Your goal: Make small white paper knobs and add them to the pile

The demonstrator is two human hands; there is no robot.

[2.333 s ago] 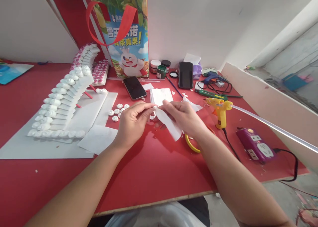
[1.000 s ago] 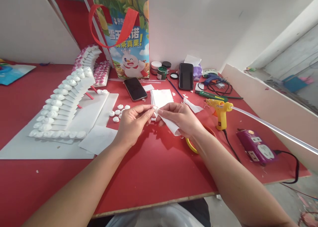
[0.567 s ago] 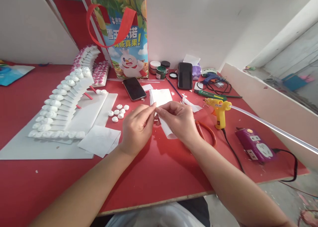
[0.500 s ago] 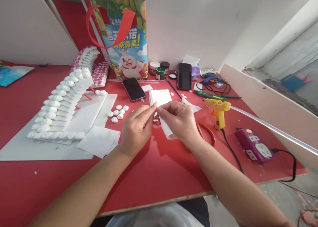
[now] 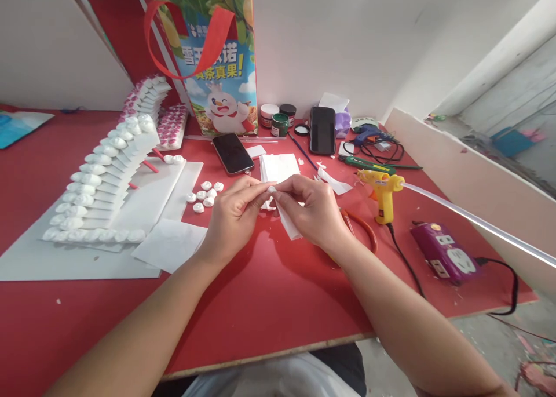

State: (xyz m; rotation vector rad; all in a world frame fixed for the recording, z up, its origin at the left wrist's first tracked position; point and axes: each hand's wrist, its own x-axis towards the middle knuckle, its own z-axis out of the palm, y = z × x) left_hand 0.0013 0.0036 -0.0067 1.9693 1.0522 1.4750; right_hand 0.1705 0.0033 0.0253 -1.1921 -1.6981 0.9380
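My left hand [image 5: 234,218] and my right hand [image 5: 310,211] meet above the red table, fingertips pinched together around a small white paper roll [image 5: 271,189]. Most of the roll is hidden by my fingers. Just beyond my hands lies a stack of white paper sheets [image 5: 280,166], with a curled paper strip [image 5: 290,223] below it. Several finished white paper rosettes [image 5: 201,195] sit in a cluster left of my left hand. Farther left, a curved stepped white model [image 5: 99,177] edged with the same rosettes stands on a white board [image 5: 26,263].
A yellow glue gun [image 5: 383,194] stands at right with a long clear stick, beside a purple power socket box [image 5: 447,255]. Orange-handled pliers [image 5: 365,230] lie near my right wrist. At the back are a phone [image 5: 233,153], paint jars [image 5: 280,124] and a tall printed bag [image 5: 221,66].
The white piece between my fingertips shows more plainly now. My fingers have shifted slightly around it, and the view has moved a little.
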